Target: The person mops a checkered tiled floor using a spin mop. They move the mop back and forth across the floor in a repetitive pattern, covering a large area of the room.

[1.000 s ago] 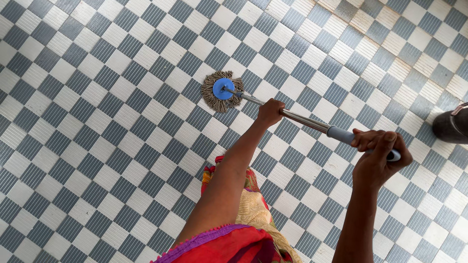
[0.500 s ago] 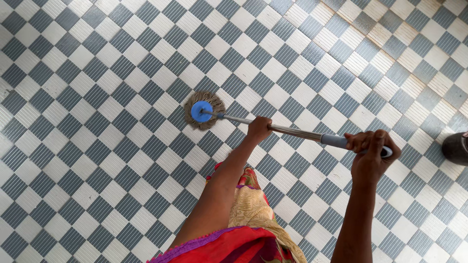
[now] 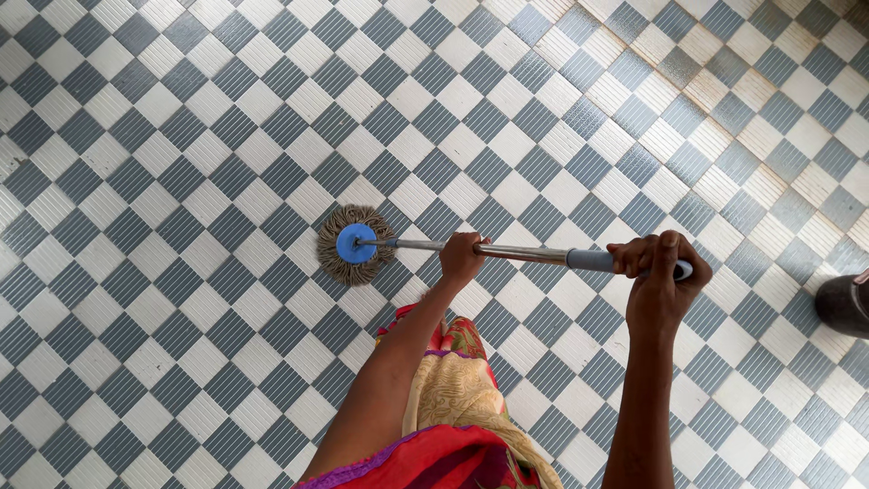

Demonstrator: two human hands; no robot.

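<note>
Two hands on one mop, so you're getting both push and steering out of it. Your left hand [image 3: 463, 256] is wrapping around the bare metal pole [image 3: 525, 254] about midway down, fingers curled shut on it, which is giving you the pivot point close to the working end. Your right hand [image 3: 659, 272] is clamping around the grey grip at the top of the pole, thumb hooking over, so it's acting as the lever and setting the angle. The hands are sitting well apart, and that spacing is probably why the pole is staying so steady and low.

The mop head [image 3: 355, 244], a round bunch of tan strings with a blue disc on top, is lying flat on the checkered tile floor [image 3: 181, 136], off to your left and ahead of your body. The strings are fanning out all round the disc, so it looks like it's pressing down evenly rather than dragging on one edge.

You're also having a dark rounded object [image 3: 844, 305] sitting at the right edge, well clear of the mop. Can't tell what it is.
</note>
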